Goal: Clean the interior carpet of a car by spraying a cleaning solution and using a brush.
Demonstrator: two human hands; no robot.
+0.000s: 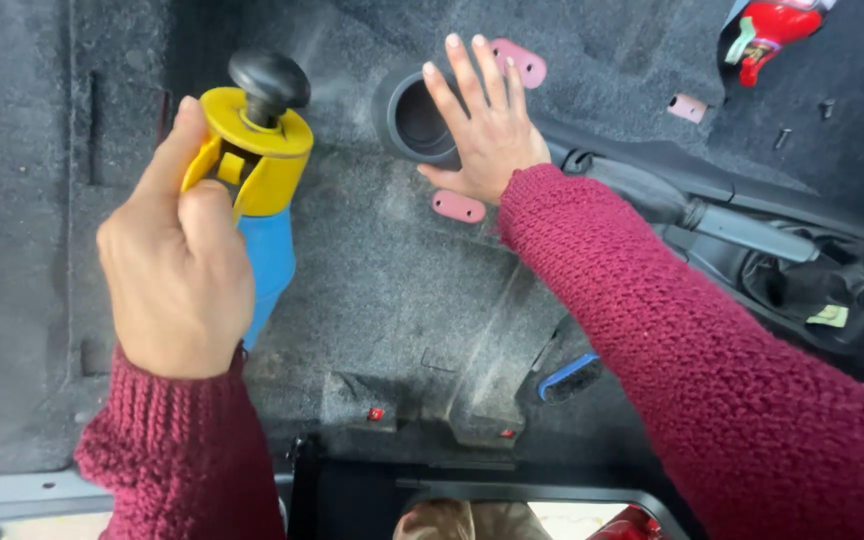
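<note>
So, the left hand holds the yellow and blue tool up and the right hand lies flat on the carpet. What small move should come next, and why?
Probably bring the tool down toward the carpet beside the right hand. The left hand grips it above the floor, its black knob on top, touching nothing. The right hand is pressed flat next to the round black opening, seemingly holding the carpet steady there.

L hand gripped around blue-bodied tool w/ yellow head and black knob, held above grey carpet. R hand flat, fingers spread, beside round black opening. Pink tab just below R hand.
</note>
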